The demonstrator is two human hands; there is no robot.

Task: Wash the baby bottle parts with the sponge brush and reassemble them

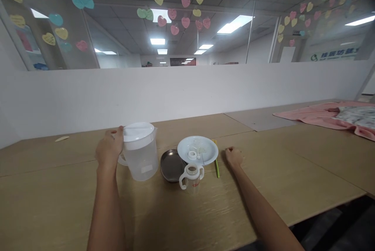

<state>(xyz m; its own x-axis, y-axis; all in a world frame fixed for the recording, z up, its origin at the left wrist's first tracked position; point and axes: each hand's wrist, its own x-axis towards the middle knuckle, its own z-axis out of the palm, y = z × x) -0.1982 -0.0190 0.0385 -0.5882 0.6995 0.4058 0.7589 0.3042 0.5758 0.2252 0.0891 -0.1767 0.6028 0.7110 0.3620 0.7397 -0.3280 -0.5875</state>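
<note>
Behind left hand [109,148], pitcher [143,159], handle [122,161] partly hidden

Pitcher [142,159], tray [170,166], plate [184,149] and bottle [192,183] block the middle; nearer, the table [213,219] lies open.

Pitcher [142,159] left of tray [171,165], bottle [192,183] before plate [211,153].

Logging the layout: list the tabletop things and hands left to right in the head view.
Flat pale oval piece, left hand, clear plastic pitcher with white lid, dark shiny metal tray, clear cup with two white handles, slim green stick, right hand, pink cloth.
</note>
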